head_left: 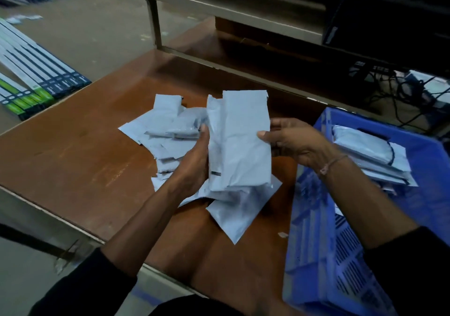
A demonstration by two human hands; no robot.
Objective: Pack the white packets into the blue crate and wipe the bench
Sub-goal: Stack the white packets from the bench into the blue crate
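On the brown bench (80, 159), a loose heap of white packets (168, 125) is spread, thin and crumpled, judged light and limp, likely to slide over one another. A gathered bundle of packets (239, 142) is held upright above the heap: its left edge is gripped by the left hand (194, 167), and its right edge is pinched by the right hand (289, 140), thumb in front. A two-sided hold near the middle seems wise, since loose flaps may slip. Further packets are already laid in the blue crate (316, 230) at the right.
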